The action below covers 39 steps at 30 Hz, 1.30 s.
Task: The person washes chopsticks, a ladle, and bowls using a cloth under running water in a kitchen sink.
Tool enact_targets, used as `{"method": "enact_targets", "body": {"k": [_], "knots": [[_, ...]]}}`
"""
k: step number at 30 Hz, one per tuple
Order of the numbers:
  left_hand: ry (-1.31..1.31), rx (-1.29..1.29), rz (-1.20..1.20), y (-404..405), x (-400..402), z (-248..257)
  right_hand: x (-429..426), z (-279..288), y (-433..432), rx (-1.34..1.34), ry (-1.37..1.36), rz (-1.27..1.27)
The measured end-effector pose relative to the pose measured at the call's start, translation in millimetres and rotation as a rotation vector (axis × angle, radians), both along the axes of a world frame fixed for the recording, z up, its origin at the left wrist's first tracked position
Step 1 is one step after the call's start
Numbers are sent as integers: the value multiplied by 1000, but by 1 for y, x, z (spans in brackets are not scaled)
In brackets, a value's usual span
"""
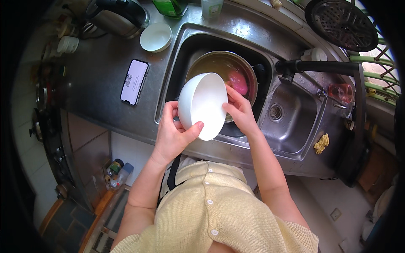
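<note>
Both my hands hold a white bowl [208,110], tilted on its side above the front of the large sink basin. My left hand [177,131] grips its left side and lower edge, thumb on the rim. The fingers of my right hand [239,109] pinch the rim at the right. Behind the bowl, a round metal basin [218,53] with cloudy water stands in the sink [180,47]; a pink thing [238,83], perhaps a cloth or sponge, lies in it. The bowl hides part of the basin.
Left of the sink lie a smartphone [134,82] and another white bowl [156,37], near an electric kettle [117,17]. At the right are a small sink basin [294,117], a black faucet [326,65], a red cup [340,92] and a crumpled yellow cloth [321,143].
</note>
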<state>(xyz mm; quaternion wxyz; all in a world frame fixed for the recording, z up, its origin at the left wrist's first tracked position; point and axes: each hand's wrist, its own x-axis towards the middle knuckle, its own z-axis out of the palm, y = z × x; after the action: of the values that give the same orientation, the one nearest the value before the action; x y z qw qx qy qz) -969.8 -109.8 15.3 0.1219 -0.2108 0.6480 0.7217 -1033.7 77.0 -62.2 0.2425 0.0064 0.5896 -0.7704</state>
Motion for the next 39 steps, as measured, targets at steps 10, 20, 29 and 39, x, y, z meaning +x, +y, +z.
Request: {"method": "enact_targets", "body": {"k": [10,20,29,39], "knots": [[3,348,63,-8,7,-35,-6,24,-26,738,227,80],[24,376,80,6,11,-46,-10,15,-41,1015,448,-50],[67,383,99,1,6,-46,6,-6,-5,142,-235,-49],[278,207,52,21,6,-73,15,-17,-33,138,-303,-133]]}}
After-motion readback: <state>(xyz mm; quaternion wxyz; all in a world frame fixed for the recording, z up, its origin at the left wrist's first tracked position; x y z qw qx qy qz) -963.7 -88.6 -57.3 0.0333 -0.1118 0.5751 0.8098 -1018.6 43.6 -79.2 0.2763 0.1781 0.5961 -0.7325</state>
